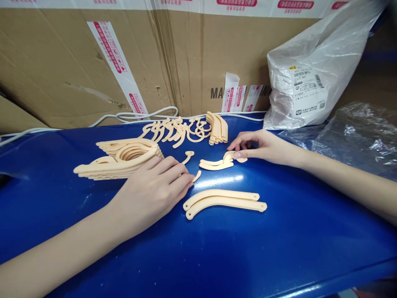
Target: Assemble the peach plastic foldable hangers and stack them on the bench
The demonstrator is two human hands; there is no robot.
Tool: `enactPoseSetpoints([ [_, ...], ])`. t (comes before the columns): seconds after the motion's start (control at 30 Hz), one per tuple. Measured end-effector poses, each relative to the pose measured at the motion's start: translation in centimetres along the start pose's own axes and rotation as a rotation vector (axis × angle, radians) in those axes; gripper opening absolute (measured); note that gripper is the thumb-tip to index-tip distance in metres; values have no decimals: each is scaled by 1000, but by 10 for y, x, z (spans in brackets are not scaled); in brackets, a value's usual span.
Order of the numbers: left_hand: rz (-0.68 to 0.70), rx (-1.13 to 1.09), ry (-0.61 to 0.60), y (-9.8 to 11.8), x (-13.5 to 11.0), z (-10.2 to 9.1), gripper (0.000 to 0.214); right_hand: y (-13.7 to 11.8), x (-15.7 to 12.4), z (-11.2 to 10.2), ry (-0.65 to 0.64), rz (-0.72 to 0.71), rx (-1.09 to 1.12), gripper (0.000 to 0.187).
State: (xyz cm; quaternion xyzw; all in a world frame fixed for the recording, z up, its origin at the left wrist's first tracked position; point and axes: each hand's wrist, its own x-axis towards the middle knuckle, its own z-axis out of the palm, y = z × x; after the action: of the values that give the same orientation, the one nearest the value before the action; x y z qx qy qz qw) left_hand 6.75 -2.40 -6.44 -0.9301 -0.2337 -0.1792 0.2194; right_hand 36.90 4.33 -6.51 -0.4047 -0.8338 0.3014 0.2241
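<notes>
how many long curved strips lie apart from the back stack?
2: far strip and near strip, side by side, right of the left hand, which could hide others.

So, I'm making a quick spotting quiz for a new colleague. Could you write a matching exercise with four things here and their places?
Things
1. White plastic bag with a printed label
2. Two long, curved cream strips
3. Stack of flat cream pieces with an oval opening
4. Thin white cable

Places
A. Leftmost of the cream parts
B. Running along the foot of the brown cardboard box
C. Standing at the back right of the blue table
D. Nearest the camera of the cream parts

Pairs: 1-C, 2-D, 3-A, 4-B
</notes>
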Motion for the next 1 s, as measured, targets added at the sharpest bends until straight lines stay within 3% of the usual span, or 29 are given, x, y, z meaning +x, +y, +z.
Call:
enactPoseSetpoints([
  [0.27,-51,4,28,3,2,1,16,-3,0,0,14,18,-13,40],
  [0.37,-94,-29,54,3,3,0,12,-7,-2,3,86,0,-33,37],
  [0.57,-74,-36,133,5,3,-6,3,-27,-12,11,291,-263,-338,23],
  [0.83,161,-125,231,17,-5,-4,17,-51,-25,30,282,-553,-676,36],
  [1.0,195,-201,171,26,-9,-9,17,-65,-31,39,278,-583,-832,30],
])
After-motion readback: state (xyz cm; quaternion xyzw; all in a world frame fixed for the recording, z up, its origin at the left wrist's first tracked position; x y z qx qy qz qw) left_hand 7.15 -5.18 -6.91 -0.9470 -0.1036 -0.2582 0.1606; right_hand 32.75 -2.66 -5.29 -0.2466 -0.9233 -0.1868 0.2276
